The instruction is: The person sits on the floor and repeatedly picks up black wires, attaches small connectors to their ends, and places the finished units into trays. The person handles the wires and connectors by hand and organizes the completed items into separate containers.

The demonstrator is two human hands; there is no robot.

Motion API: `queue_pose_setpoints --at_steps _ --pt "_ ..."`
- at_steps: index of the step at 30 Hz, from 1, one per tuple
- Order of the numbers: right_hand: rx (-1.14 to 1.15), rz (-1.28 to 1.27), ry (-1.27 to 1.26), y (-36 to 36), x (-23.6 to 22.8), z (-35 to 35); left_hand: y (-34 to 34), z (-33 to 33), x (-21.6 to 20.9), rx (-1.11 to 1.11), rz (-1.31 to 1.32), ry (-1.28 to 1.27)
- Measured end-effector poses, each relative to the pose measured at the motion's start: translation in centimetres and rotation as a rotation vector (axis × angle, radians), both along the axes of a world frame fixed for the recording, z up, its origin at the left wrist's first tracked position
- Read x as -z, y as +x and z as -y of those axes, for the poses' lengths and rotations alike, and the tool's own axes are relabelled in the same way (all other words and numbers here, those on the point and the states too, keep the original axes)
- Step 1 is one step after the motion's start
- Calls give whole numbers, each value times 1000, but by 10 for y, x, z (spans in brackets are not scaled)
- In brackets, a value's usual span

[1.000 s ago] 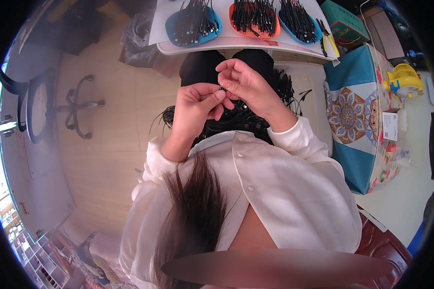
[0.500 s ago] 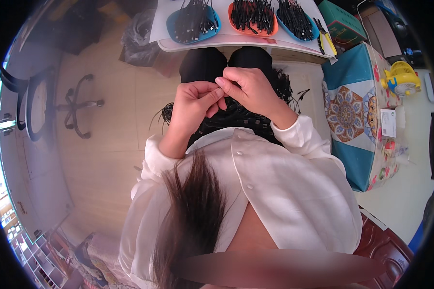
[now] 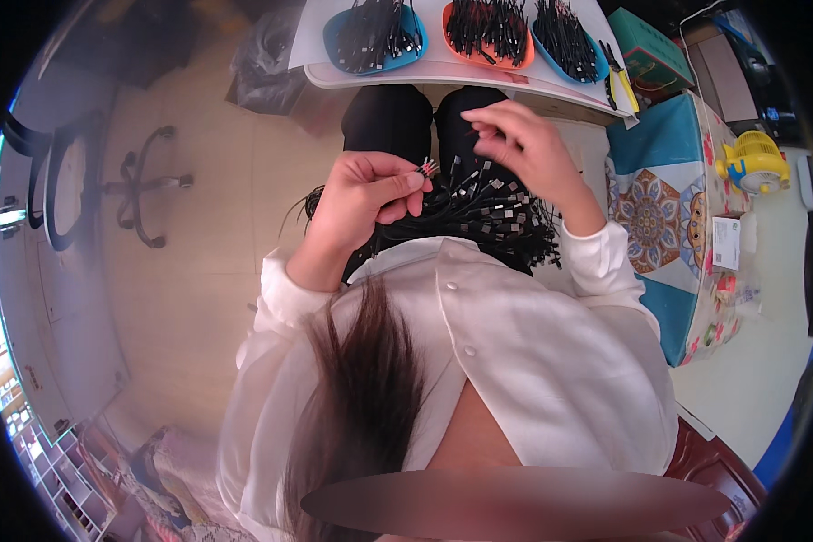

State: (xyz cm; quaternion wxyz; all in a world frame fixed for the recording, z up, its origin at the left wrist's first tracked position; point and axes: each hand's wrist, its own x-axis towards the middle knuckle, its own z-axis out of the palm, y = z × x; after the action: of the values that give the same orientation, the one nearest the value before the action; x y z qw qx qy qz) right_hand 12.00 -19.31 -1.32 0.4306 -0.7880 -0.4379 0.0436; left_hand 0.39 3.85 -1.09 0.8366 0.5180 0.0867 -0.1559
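My left hand [image 3: 378, 188] is closed over my lap, thumb against the fingers. Out of its pinch poke short cable ends [image 3: 428, 169] with red and pale tips. To the right, my right hand [image 3: 526, 149] is raised apart from it, its fingers loosely bent and spread. A tiny reddish bit shows near its fingertips, too small to name. Beneath both hands, a big pile of black cables [image 3: 506, 212] with metal USB-type plugs lies across my lap, the plugs pointing right.
Ahead, a white table [image 3: 406, 79] bears a blue tray [image 3: 336, 56], an orange tray [image 3: 524, 61] and another blue tray [image 3: 596, 72], all heaped with black cables. Yellow-handled cutters [image 3: 621, 86] lie at its right edge. A patterned box [image 3: 650, 217] and yellow fan [image 3: 757, 163] stand right.
My hands were together and have parted; the right moved right. Cable ends now show in my left hand. The plugs on my lap are uncovered, and the view has shifted slightly.
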Motion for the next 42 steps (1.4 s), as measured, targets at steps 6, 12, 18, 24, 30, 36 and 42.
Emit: queue_pose_setpoints --at_steps 6,12,18,24,30,36,42 --pt "-181 508 68 -15 -16 -15 7 0 -5 82 0 30" --pt "-227 638 130 -16 -22 -20 7 3 -6 101 6 82" --pt "-195 298 2 -21 -14 -13 -3 18 -3 -22 510 740" --pt "-51 -1489 62 -22 -17 -11 -6 25 6 -120 1124 1229" --pt "27 134 -46 -39 -27 -6 -6 23 11 -155 691 913" --pt "-46 760 -37 -41 -23 -12 -7 27 8 -130 632 869" --pt "-67 -127 -91 -39 -17 -7 -9 29 15 -169 977 1076"
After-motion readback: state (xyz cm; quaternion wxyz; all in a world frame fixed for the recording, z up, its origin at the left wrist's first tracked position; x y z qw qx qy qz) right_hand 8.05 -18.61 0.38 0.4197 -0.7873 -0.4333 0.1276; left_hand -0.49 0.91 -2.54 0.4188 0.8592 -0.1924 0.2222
